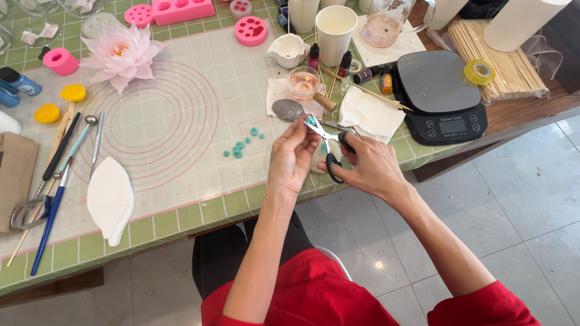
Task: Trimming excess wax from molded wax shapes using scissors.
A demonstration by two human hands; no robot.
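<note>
Mat (181, 199): spoon (289, 109), perhaps teal beads (238, 148)

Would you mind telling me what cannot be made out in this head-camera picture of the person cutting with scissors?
- The small teal piece in the left hand: too small to tell its shape; fingers cover part of it.
- The scissors in the right hand: one handle loop hidden by the fingers.
- The glass jar at the top: cut off by the picture's edge.
- The kitchen scale display: too small to make out.
</note>
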